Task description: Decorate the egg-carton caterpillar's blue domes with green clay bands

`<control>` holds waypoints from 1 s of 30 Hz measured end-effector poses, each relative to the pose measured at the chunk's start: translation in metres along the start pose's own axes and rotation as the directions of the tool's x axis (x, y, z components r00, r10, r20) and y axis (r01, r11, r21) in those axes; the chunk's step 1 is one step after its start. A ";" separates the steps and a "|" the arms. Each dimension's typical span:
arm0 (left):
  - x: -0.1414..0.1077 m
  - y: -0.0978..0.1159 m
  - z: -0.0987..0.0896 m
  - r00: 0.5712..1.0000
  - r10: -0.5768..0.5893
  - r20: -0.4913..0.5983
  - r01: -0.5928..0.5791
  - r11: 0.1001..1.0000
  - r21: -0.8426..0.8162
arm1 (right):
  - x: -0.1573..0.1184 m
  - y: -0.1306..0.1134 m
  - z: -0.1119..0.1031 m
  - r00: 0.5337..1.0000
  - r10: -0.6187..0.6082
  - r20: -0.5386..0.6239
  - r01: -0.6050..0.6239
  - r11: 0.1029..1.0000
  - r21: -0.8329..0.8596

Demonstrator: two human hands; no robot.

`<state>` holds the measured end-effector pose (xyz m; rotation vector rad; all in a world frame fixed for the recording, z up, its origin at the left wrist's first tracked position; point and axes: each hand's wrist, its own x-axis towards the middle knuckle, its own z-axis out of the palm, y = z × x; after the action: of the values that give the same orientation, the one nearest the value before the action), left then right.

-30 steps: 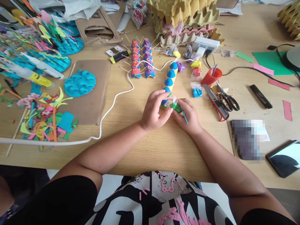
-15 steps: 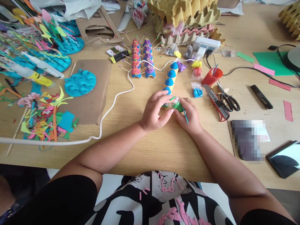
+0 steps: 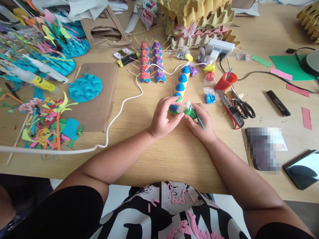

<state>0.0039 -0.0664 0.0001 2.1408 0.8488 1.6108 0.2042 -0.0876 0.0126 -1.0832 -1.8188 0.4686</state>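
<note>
Between my hands is a small clear bag of green clay (image 3: 190,113). My left hand (image 3: 165,116) has a bit of green clay at its index fingertip, and its thumb touches the bag's edge. The fingers of my right hand (image 3: 201,122) are closed on the bag, with a thin blue stick (image 3: 200,121) held alongside. Just behind my hands lies a yellow egg-carton strip (image 3: 178,94) with blue clay domes (image 3: 179,87); green shows at its near end, partly hidden by my left hand.
Red and purple carton figures (image 3: 145,63) with pins stand behind. To the right are a red cup (image 3: 226,82), a cutter (image 3: 230,111) and scissors (image 3: 243,105). A white cable (image 3: 122,111) and cardboard (image 3: 99,99) lie left. Egg cartons (image 3: 196,20) are stacked at the back.
My left index finger has lifted away from the bag with green clay on it, uncovering more of the strip's near end. The blue stick has shifted slightly right.
</note>
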 end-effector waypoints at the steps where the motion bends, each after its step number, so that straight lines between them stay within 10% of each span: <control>1: 0.000 0.000 0.000 1.000 -0.014 -0.005 0.014 1.000 0.008 | 0.000 0.000 0.000 1.000 0.002 -0.002 -0.002 1.000 0.023; 30: 0.002 0.000 0.000 0.993 -0.091 0.076 0.094 0.995 -0.037 | -0.001 -0.008 0.003 0.924 0.381 -0.024 -0.333 0.836 0.436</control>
<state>0.0044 -0.0649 0.0012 2.0877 0.8717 1.4817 0.1981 -0.0924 0.0167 -1.1124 -1.3260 0.9637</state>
